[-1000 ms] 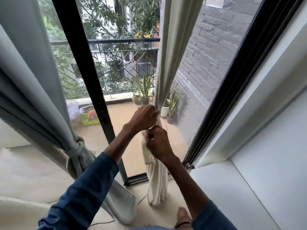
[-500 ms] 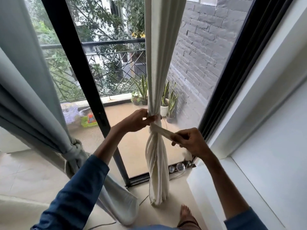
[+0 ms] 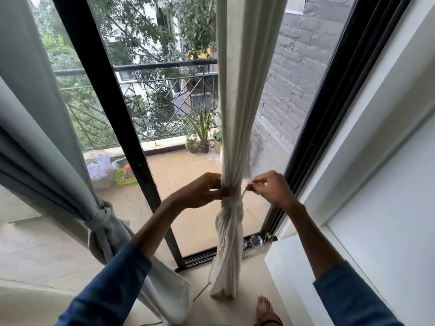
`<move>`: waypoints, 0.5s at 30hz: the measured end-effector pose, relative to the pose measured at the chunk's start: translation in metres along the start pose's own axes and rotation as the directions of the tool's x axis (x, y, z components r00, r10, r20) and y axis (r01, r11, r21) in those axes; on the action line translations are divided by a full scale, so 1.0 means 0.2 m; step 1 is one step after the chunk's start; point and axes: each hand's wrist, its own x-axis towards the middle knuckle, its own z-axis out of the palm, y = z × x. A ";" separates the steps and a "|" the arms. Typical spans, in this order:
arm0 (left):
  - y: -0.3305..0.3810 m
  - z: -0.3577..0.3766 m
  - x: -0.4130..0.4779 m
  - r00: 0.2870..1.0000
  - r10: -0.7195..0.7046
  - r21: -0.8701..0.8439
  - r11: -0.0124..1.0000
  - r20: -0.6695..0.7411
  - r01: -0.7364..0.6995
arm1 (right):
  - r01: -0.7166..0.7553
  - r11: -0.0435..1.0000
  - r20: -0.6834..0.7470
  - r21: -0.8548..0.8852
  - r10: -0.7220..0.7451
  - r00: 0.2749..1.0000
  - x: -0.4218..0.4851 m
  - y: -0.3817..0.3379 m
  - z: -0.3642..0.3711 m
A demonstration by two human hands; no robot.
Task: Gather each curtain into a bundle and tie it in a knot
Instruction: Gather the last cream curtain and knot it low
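A cream curtain [image 3: 237,95] hangs gathered into a narrow bundle before the glass door. At waist height a cream strip wraps around it. My left hand [image 3: 202,192] grips the bundle at that wrap from the left side. My right hand [image 3: 270,189] pinches the thin end of the strip just right of the bundle. Below the wrap the cloth [image 3: 227,250] hangs in loose folds to the floor. On the left, a grey curtain [image 3: 35,147] is tied in a knot [image 3: 101,216].
A black door frame post [image 3: 113,118] stands between the two curtains. A white wall ledge [image 3: 303,274] rises at the right. A bare foot [image 3: 267,311] is on the beige floor below the cream curtain. Potted plants [image 3: 200,140] stand on the balcony outside.
My right hand has risen and moved in towards the bundle, and the strip it holds is now much shorter. My left hand has stayed on the wrap. The view has tilted upward.
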 end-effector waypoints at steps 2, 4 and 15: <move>0.02 0.02 0.01 0.999 0.025 0.198 0.980 -0.033 -0.018 | 0.038 0.999 0.005 -0.033 -0.038 0.999 0.08 -0.09 -0.01; 0.06 0.03 0.02 0.999 0.028 0.278 0.960 -0.026 -0.020 | 0.054 0.991 0.047 -0.126 -0.048 0.998 0.19 -0.16 0.02; 0.16 -0.09 0.02 0.993 -0.011 0.858 0.505 0.116 -0.095 | 0.447 0.800 0.238 0.401 -0.562 0.792 0.45 -0.29 0.14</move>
